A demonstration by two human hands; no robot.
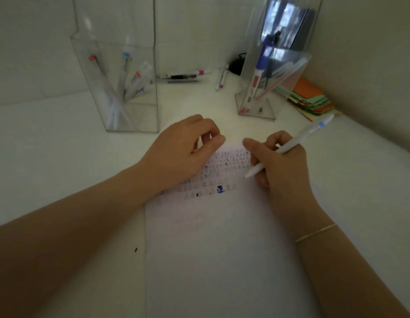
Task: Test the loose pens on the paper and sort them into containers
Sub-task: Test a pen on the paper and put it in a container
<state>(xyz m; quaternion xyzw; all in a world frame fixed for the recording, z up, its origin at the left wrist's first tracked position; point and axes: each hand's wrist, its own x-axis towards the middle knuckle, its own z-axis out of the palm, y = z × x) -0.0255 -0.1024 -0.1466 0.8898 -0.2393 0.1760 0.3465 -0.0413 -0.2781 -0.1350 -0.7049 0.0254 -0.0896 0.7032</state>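
Note:
A white sheet of paper (222, 249) lies in front of me, its upper part covered with rows of small ink marks and one blue blot. My right hand (282, 166) grips a white pen (298, 141) with a light-blue end, its tip touching the paper at the right of the marks. My left hand (183, 148) rests on the paper's upper left, fingers loosely curled, holding nothing. A clear container (130, 120) at the back left holds several white pens. A second clear container (256, 111) at the back right holds a blue marker and thin pens.
Loose pens (185, 75) lie by the back wall between the containers, and another pen (221, 81) lies nearer the right one. A stack of coloured paper (311, 99) sits at the right beside the wall. A dark round object (236, 65) is behind the right container.

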